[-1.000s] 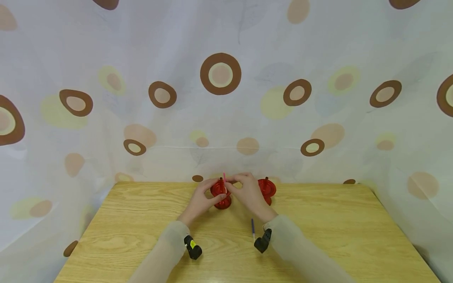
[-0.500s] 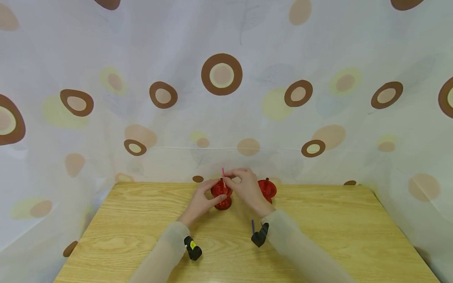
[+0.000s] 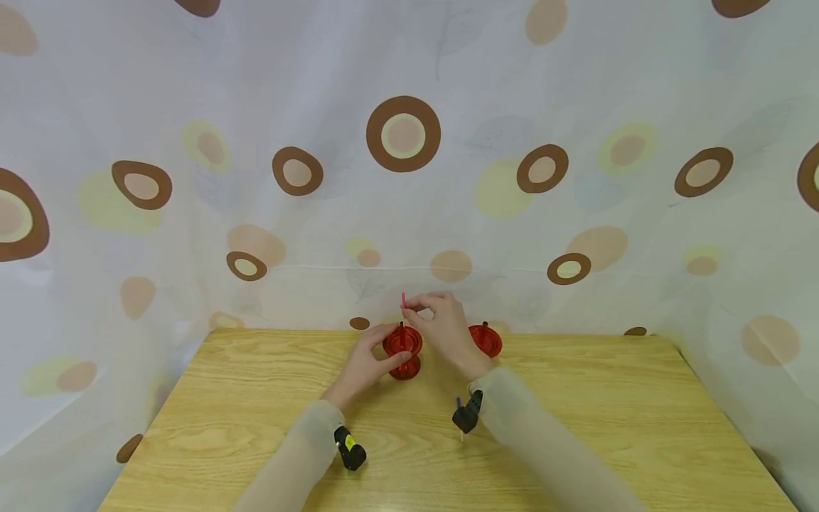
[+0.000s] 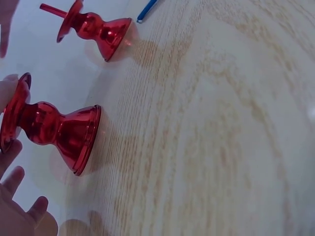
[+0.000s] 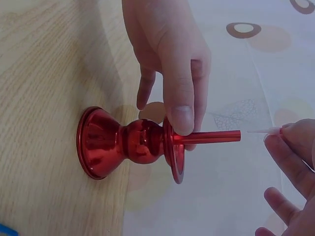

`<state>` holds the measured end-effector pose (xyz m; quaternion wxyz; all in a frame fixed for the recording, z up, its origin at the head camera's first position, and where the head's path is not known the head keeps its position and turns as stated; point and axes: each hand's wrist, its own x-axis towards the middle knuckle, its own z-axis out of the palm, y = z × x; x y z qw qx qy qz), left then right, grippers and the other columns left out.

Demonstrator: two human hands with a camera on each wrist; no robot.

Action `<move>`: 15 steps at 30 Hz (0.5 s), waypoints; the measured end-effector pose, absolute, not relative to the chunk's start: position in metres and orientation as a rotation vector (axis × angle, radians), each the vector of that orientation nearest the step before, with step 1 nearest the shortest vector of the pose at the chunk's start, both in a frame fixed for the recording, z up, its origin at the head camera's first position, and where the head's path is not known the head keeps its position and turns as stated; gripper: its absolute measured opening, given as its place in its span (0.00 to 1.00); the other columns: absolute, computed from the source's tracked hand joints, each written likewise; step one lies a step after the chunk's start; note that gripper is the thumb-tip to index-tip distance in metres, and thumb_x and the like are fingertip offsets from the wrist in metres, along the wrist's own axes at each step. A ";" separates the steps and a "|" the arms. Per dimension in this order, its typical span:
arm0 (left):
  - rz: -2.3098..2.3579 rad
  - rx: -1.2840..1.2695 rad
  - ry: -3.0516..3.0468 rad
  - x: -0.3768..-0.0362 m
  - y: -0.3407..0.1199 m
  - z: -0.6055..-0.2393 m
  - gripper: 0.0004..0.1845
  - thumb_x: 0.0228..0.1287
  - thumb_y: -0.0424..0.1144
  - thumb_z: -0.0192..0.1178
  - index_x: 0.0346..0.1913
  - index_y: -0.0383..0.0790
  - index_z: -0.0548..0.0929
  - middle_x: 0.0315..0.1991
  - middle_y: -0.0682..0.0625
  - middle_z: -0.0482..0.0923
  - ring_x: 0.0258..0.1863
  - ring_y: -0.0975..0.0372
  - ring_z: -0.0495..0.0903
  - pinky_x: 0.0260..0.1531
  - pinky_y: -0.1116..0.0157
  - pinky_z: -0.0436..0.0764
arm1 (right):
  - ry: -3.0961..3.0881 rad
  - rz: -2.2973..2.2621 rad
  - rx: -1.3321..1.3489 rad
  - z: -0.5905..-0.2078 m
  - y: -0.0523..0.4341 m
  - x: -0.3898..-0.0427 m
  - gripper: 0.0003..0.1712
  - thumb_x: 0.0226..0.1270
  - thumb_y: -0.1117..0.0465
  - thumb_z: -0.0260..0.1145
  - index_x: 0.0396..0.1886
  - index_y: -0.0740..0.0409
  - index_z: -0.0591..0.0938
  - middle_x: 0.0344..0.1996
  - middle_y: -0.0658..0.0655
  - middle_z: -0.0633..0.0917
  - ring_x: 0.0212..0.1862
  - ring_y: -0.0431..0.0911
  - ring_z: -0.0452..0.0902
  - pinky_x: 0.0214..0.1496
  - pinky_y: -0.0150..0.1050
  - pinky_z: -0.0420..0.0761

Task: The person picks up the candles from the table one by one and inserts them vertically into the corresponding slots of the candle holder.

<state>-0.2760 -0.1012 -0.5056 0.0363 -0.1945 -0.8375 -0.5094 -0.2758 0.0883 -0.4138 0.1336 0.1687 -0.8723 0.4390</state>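
A shiny red candlestick [image 3: 404, 368] stands upright near the table's back edge. My left hand [image 3: 361, 364] holds it by its dish, thumb on one side and fingers on the other. A thin red tube [image 5: 211, 137] rises from the dish in the right wrist view. Just above the tube's end, my right hand [image 3: 443, 328] pinches a thin pink candle [image 3: 403, 299] with a narrow white spike. The spike points at the tube with a small gap between them. In the right wrist view the fingers cover most of the candle.
A second red candlestick [image 3: 485, 341] with its own tube stands to the right, partly behind my right hand. On the wooden table [image 3: 589, 398] lies a thin blue candle [image 4: 147, 10], near the right wrist camera. A patterned sheet [image 3: 448, 213] hangs behind the table.
My right hand has lifted the pink candle upward, from beside the tube to above its end. My left hand stays on the candlestick.
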 end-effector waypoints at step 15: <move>-1.526 -0.569 -2.615 -0.275 -0.101 -0.504 0.35 0.66 0.47 0.73 0.73 0.41 0.76 0.73 0.42 0.73 0.79 0.43 0.58 0.74 0.37 0.59 | -2.533 1.224 0.505 -0.410 0.087 -0.280 0.08 0.71 0.58 0.72 0.43 0.56 0.92 0.44 0.56 0.91 0.61 0.57 0.77 0.62 0.58 0.77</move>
